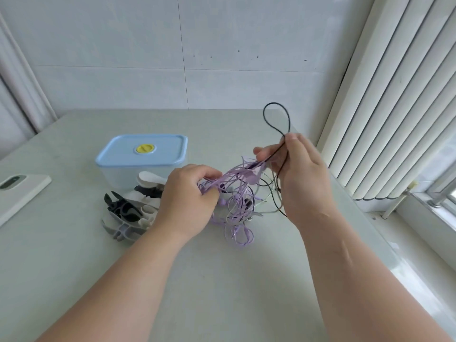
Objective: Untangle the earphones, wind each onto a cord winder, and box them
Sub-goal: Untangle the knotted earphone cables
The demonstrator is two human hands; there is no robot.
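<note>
1 table (74,255), pale grey-green top, fills most of the view; everything sits on its far half. 1 set of white vertical blinds (394,107) along the R side, by a window sill.

1 box (116,177), clear walls, w/ 1 light-blue lid (118,149) closed on it, far L of centre. 1 white flat device (22,193) at the L edge of the table, well apart from the box, partly cut off by the frame.

2 hands, both bare, forearms coming in from the bottom. Left hand (187,201): fingers curled in, gripping purple strands at the L side of the tangle. Right hand (303,178): thumb + fingers pinch a black cord, hand raised higher than the L one.

1 earphone tangle (234,198) stretched between the 2 hands, just R of the box. 3 cord colours: purple (most), black, whitish. No. of separate earphones: can't tell. Lower purple loops hang down at the table top.

1 pile of cord winders (130,208), touching the box front, just L of the L hand. 3 colours: white, black, grey. Approx 6, overlapping and partly behind the hand, so exact no. unclear.

1 black cord loop (273,103) stands up above the R hand's pinch.

1 yellow round knob (145,148) at the lid centre.
</note>
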